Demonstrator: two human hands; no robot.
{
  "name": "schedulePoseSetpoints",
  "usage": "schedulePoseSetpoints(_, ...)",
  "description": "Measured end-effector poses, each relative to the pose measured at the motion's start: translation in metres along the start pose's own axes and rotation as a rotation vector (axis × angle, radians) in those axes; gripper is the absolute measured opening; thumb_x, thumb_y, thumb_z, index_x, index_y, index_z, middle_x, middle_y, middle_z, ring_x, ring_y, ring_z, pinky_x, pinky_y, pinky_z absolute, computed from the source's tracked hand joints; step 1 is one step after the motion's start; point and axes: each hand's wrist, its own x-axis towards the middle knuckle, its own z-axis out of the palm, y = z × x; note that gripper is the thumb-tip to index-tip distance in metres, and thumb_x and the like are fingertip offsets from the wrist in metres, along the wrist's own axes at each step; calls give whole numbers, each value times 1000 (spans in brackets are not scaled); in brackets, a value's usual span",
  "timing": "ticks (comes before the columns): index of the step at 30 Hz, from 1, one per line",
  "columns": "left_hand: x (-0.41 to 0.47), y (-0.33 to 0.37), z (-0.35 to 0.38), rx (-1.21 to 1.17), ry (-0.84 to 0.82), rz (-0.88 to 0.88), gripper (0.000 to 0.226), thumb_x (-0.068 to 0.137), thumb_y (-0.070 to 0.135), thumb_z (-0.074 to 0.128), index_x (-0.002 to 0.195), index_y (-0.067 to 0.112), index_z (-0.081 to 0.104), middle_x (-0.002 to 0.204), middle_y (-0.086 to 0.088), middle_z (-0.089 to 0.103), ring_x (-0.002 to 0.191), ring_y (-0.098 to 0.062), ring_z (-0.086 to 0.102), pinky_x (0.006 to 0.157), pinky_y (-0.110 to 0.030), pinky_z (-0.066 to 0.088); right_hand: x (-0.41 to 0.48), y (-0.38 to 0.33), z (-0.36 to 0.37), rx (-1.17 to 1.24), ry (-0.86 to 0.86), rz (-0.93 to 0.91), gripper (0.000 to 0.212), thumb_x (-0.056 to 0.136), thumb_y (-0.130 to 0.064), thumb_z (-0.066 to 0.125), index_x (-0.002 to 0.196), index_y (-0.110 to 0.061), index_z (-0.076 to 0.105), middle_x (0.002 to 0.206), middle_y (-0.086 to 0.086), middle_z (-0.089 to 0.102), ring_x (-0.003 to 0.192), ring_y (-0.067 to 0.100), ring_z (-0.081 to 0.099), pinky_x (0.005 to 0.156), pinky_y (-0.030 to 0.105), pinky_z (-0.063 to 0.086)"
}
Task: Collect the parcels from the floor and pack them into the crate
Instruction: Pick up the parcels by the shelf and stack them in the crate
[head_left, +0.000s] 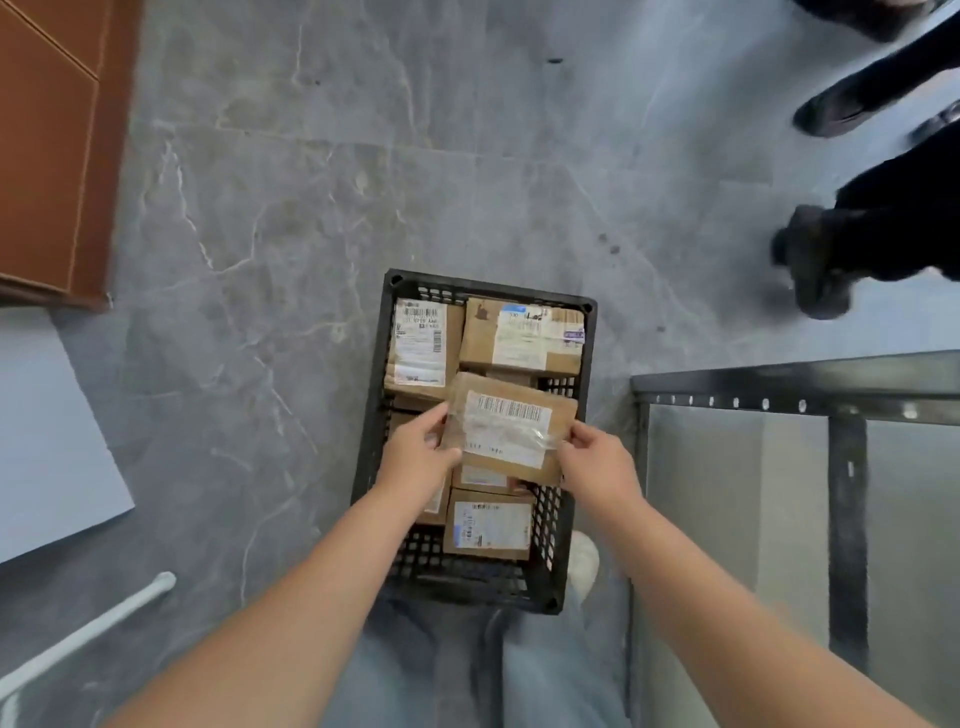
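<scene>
You've got one flat parcel (511, 427) pinched at both short ends: left hand (422, 457) at its 9 o'clock edge, right hand (597, 464) at its 3 o'clock edge. It's held over the middle of the black crate (370, 415), label up, above the parcels already packed. Two-handed hold likely so you can steer it level into a gap. Long axis runs roughly 10 to 4 o'clock, slightly skewed to the crate's walls. Crate sits on the floor (260, 234) at your 12 o'clock. Square it up before lowering.
</scene>
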Motion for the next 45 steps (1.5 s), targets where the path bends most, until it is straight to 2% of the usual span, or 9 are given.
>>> schedulePoseSetpoints(11, 74, -10, 43, 70, 40, -24, 61, 95, 9, 53, 150, 23, 29, 152, 1, 38, 134, -18, 42, 94, -20, 33, 92, 7, 20, -197, 45, -44, 27, 91, -17, 45, 114, -13, 60, 100, 5, 67, 84, 22, 64, 58, 29, 49)
schedulePoseSetpoints(13, 81, -14, 46, 81, 66, -44, 64, 95, 6, 53, 151, 20, 26, 154, -1, 35, 134, -18, 42, 90, -16, 32, 96, 14, 29, -264, -64, -38, 47, 90, -18, 47, 136, -14, 42, 117, 8, 62, 100, 27, 62, 77, 38, 55)
schedulePoseSetpoints(16, 88, -23, 50, 146, 38, -54, 76, 92, 5, 54, 153, 24, 14, 152, -3, 31, 123, -15, 46, 89, -16, 35, 105, 18, 37, -398, -96, -51, 76, 91, -19, 49, 154, -9, 7, 146, 12, 34, 132, 33, 32, 109, 42, 31)
schedulePoseSetpoints(19, 88, -26, 55, 167, -8, -102, 90, 91, 3, 55, 154, 32, -4, 144, -5, 25, 99, -9, 43, 77, -14, 36, 107, 19, 40, -419, -111, -36, 85, 92, -17, 50, 154, -11, -7, 150, 12, 19, 134, 32, 24, 110, 40, 27)
schedulePoseSetpoints(22, 86, -16, 59, 91, 19, -181, 92, 90, 7, 55, 153, 35, -7, 154, -8, 15, 120, -23, 44, 86, -27, 34, 104, 17, 39, -364, -115, -2, 88, 92, -10, 49, 153, -12, -14, 154, 10, 13, 136, 34, 26, 110, 40, 30)
schedulePoseSetpoints(25, 79, -2, 52, -100, 69, -256, 88, 84, 16, 57, 152, 39, 6, 159, -5, 19, 139, -29, 33, 110, -45, 33, 96, 6, 30, -255, -80, 53, 82, 94, -4, 44, 154, -10, -11, 159, 11, 8, 134, 33, 36, 91, 35, 42)
schedulePoseSetpoints(31, 64, 9, 38, -184, 50, -290, 89, 68, 26, 59, 149, 35, 22, 155, -7, 30, 138, -31, 36, 111, -54, 34, 61, -14, 13, -192, -72, 27, 61, 90, -5, 40, 149, -6, 23, 146, 17, 38, 86, 20, 53, 46, 21, 33)
schedulePoseSetpoints(38, -34, 62, -1, 190, -25, -65, 51, 97, 17, 46, 147, 17, 36, 146, -2, 43, 130, -21, 44, 94, -29, 38, -47, -57, -35, -186, -70, -16, 44, 97, -10, 43, 140, -6, 39, 139, 13, 49, 117, 26, 53, 88, 32, 42)
schedulePoseSetpoints(45, -212, 179, -95, 420, -217, 204, 15, 87, 23, 59, 83, 19, 73, 98, -2, 72, 94, -19, 63, 85, -33, 50, -232, -143, -137, -183, 98, -155, 37, 96, -15, 48, 130, -10, 59, 132, 9, 60, 120, 25, 56, 100, 32, 43)
